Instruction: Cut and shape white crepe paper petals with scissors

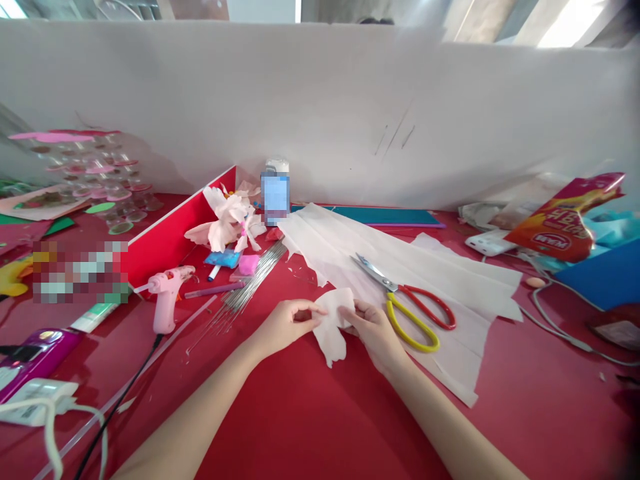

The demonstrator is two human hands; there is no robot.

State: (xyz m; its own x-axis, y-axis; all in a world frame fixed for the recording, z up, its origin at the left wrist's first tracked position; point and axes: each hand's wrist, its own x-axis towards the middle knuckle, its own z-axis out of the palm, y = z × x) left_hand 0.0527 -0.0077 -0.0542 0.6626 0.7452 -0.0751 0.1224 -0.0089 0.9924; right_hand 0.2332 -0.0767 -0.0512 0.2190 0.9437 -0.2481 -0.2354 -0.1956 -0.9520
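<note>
Between my two hands is a small cut piece of white crepe paper (333, 327), wider at the top with a narrower tail hanging down. My left hand (290, 327) pinches its left edge between thumb and fingers. On the other edge, my right hand (373, 328) grips it the same way. Just beyond lie large pale sheets of crepe paper (345, 243), partly overlapping. Scissors (400, 290) with one red and one yellow handle rest on those sheets, blades apart and pointing away to the left.
Left of my hands are a bundle of thin wires (255, 283), a pink glue gun (167, 300) with a black cord, and white paper flowers (225, 220). A phone (275, 197) stands at the back. To the right are an orange snack bag (560, 223) and white cables (550, 327).
</note>
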